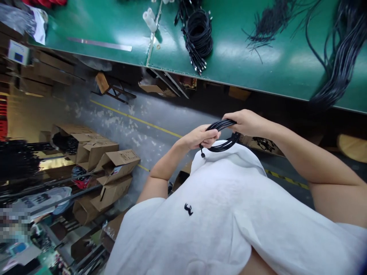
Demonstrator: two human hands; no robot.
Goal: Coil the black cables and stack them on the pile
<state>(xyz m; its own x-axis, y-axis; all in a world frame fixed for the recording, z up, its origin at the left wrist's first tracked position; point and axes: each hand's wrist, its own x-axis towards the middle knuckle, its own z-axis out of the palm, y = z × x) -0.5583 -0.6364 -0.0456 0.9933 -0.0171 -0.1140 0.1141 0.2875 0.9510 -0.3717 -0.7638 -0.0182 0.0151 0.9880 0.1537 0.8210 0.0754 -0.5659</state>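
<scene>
A coil of black cable (223, 146) is held between both hands in front of my white shirt. My left hand (202, 136) has its fingers wrapped round the coil's left side, where one cable end with a small black connector (203, 155) hangs down. At the coil's upper right, my right hand (243, 121) is closed on the cable strands, with some fingertips hidden behind them. On the green table (229, 57) above lie a bundle of coiled black cables (199, 36) with metal-tipped ends and a long loose bunch of black cables (341, 68).
Thin black ties (271, 23) lie in a pile on the table. A metal ruler (100, 44) and white rollers (150, 20) are near the table seam. Cardboard boxes (119, 160) and a wooden stool (102, 83) stand on the grey floor (143, 110) to the left.
</scene>
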